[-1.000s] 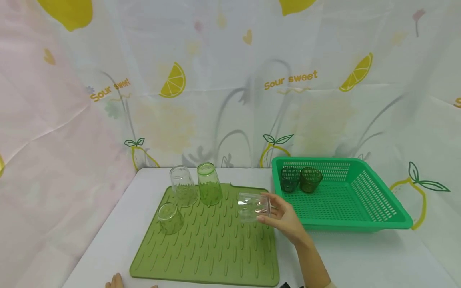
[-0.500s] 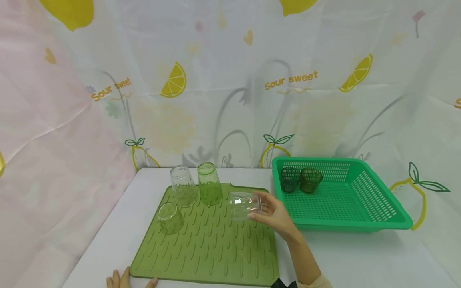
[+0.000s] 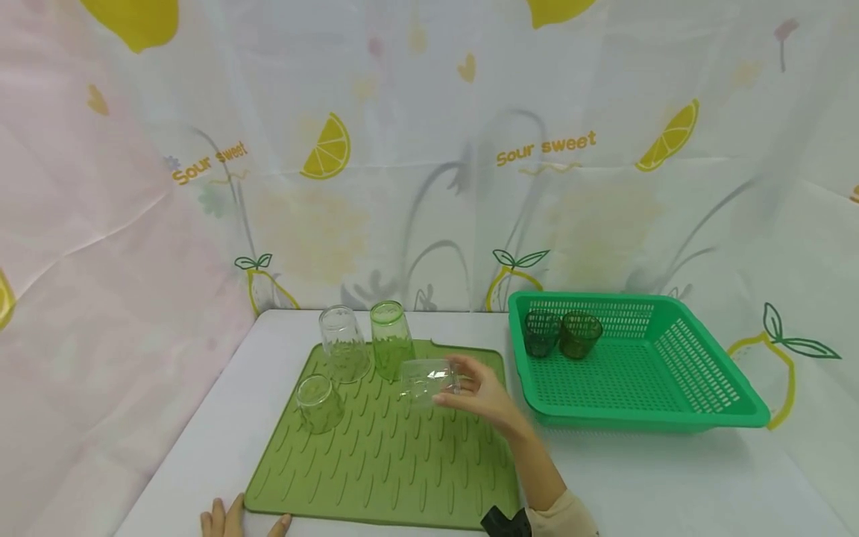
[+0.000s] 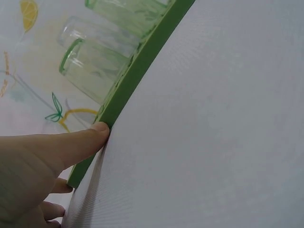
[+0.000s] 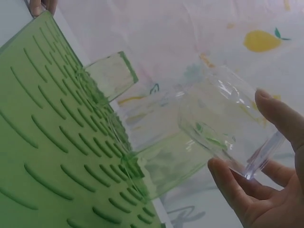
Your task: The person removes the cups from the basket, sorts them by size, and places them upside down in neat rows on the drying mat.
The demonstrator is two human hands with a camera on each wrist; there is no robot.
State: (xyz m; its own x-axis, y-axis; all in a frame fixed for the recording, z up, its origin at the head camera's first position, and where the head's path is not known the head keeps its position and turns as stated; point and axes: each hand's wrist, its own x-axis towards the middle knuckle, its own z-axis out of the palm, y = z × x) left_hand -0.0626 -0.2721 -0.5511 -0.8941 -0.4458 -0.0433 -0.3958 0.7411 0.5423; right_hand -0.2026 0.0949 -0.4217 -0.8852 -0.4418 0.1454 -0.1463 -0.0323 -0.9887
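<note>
My right hand (image 3: 486, 399) grips a clear glass tumbler (image 3: 424, 382) near its thick base, between thumb and fingers. It lies sideways in the air over the green ridged drying mat (image 3: 382, 462), its mouth pointing left. In the right wrist view the thumb and fingertips (image 5: 219, 167) sit on opposite sides of it. Upside down on the mat stand a tall clear glass (image 3: 344, 347), a tall green glass (image 3: 392, 343) and a short pale green glass (image 3: 320, 406). At the mat's near left corner, my left hand (image 4: 42, 161) touches the edge with its thumb, fingers extended.
A green plastic basket (image 3: 644, 414) stands to the right of the mat, with a dark teal glass (image 3: 540, 334) and a dark olive glass (image 3: 580, 335) in its back left corner. Behind the white table (image 3: 644, 485) hangs a lemon-print cloth (image 3: 403, 224).
The clear tumbler has travelled left over the mat in my right hand, toward the tall green glass. My left hand has come forward to the mat's near left corner.
</note>
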